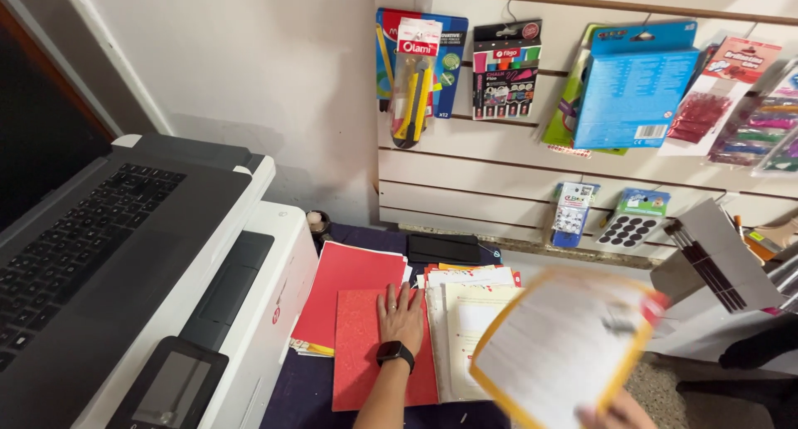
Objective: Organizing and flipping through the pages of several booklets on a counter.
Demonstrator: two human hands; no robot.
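Right hand [613,416] grasps a blurred, yellow-edged white sheet [565,346], tilted toward upper right at lower frame; left hand [400,314], released, lies flat on a red folder [359,346].

Left hand [401,316] flat on red folder [366,354]

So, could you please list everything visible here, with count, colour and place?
laptop: one, grey, on the printer, far left
printer: one, white, left
red folders: at least two, on the table, centre
printed sheets: a stack, white, right of the folders
black case: one, behind the stacks
hanging stationery packs: several, mixed colours, on the slat wall
watch: one, black, left wrist
left hand: flat on a red folder
right hand: grip on an orange-edged sheet, blurred, lower right
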